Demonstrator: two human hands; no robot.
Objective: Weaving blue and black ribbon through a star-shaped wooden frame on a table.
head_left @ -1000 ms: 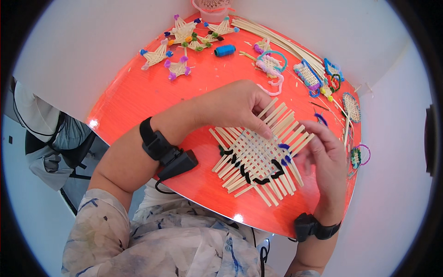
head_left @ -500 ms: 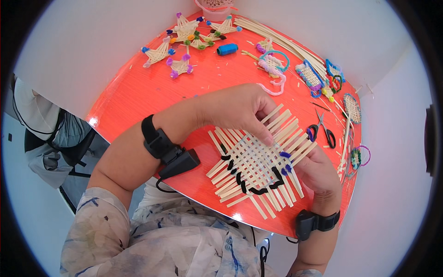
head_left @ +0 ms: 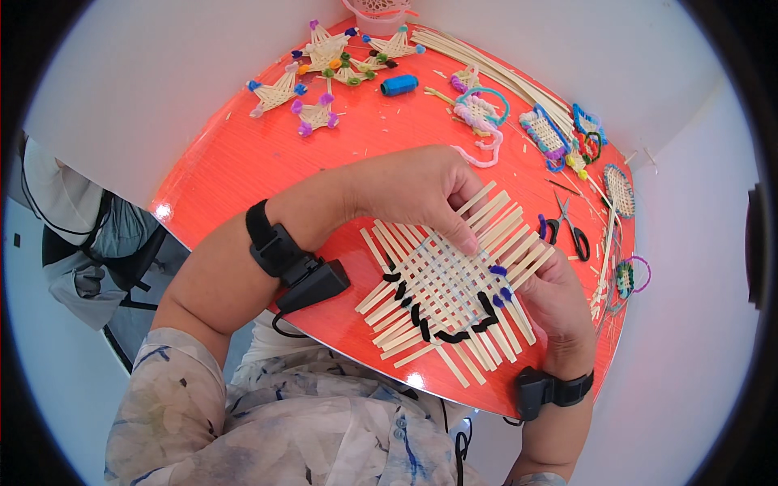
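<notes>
A woven mat of pale bamboo strips [head_left: 438,279] is held up over the red table, its strip ends fanning out on all sides. Black fuzzy pipe cleaner [head_left: 451,337] runs in and out along its lower and left edges. Purple pipe cleaner [head_left: 498,270] weaves through the right edge, and a loose purple end stands up past the strip tips. My left hand [head_left: 442,194] is closed on the far edge, thumb on top, other fingers partly hidden. My right hand [head_left: 559,300] is closed at the right edge, its fingertips behind the strips beside the purple pipe cleaner.
Scissors [head_left: 565,223] with black handles lie right of the mat. Several woven stars [head_left: 327,53] and a blue thread spool [head_left: 399,86] sit at the back left. Bamboo strips [head_left: 502,73] and small pipe-cleaner-trimmed weavings [head_left: 543,136] line the back right. A seated person [head_left: 69,202] is at far left.
The mat has shifted slightly to the left, tilting a little. The right hand has moved slightly left and up with it; the left hand keeps its hold.
</notes>
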